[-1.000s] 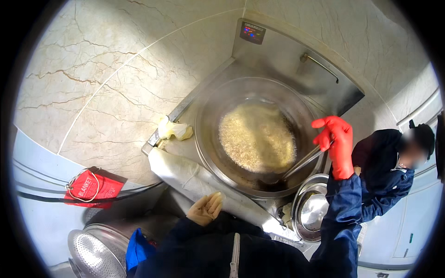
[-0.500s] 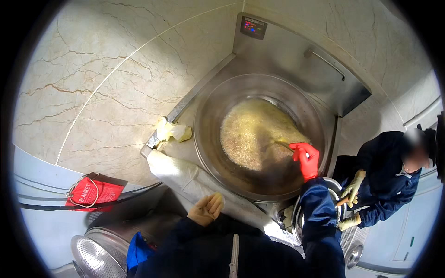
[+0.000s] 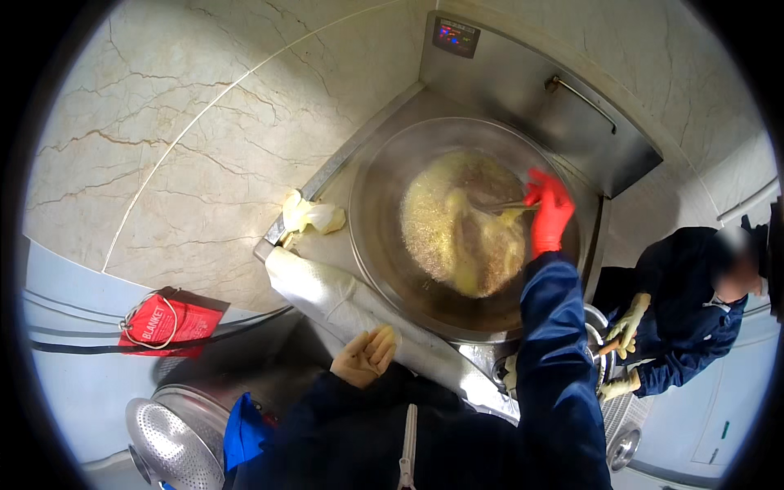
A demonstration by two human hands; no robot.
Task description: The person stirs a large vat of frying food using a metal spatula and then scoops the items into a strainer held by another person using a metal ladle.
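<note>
My right hand (image 3: 550, 214), in a red glove, grips the handle of a metal stirring utensil (image 3: 508, 207) over the big steel wok (image 3: 377, 253). The head of that utensil is hidden in the frothy yellow liquid (image 3: 429, 237), whose surface is streaked and swirling. Near my chest, in front of the wok, my left hand (image 3: 365, 356) wears a pale glove. It is palm up, fingers loosely extended, and nothing lies in it.
A rolled white cloth (image 3: 322, 294) runs along the cooker's front edge, with a crumpled yellowish cloth (image 3: 312, 216) at its left corner. At right a co-worker (image 3: 686, 302) handles a round metal vessel. A red pouch (image 3: 173, 322) and perforated pan (image 3: 173, 441) are at left.
My right hand has moved away from me, toward the far side of the wok, with the utensil. The froth has swirled into a different pattern. My left hand stays nearly in place.
</note>
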